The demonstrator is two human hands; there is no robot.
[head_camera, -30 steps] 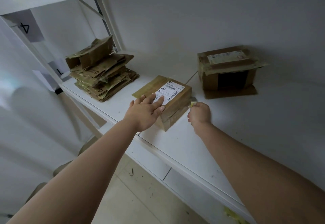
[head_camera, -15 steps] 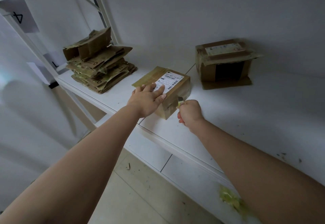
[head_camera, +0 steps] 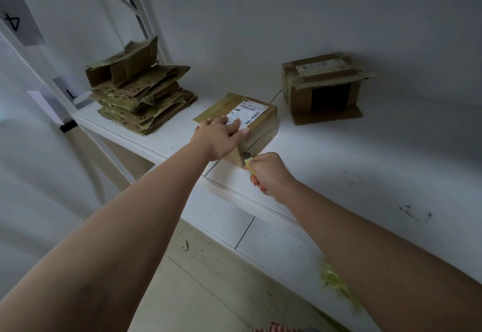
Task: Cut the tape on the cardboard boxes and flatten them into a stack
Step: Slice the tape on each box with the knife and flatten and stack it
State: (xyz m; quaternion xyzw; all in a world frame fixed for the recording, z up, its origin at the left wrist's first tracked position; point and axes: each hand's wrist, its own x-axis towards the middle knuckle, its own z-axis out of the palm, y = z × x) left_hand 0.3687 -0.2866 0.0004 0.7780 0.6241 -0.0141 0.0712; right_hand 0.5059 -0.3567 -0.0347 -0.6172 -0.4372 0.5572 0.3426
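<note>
At frame centre on the shelf (head_camera: 339, 164): taped box (head_camera: 258, 123) pinned by left hand (head_camera: 221, 136), palm flat on top; right hand (head_camera: 271, 175) fisted round yellow cutter (head_camera: 247, 162), blade at box's near corner; flattened stack (head_camera: 140, 99) upper left is sizeable; second box (head_camera: 323, 89) upper right untouched; roughly two left, I judge.

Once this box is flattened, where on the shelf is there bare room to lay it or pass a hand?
Bare shelf lies right of the right hand, in front of the far box. A narrower strip separates the flattened stack from the held box. Crowded: the held box's near corner, with left hand and cutter.
</note>
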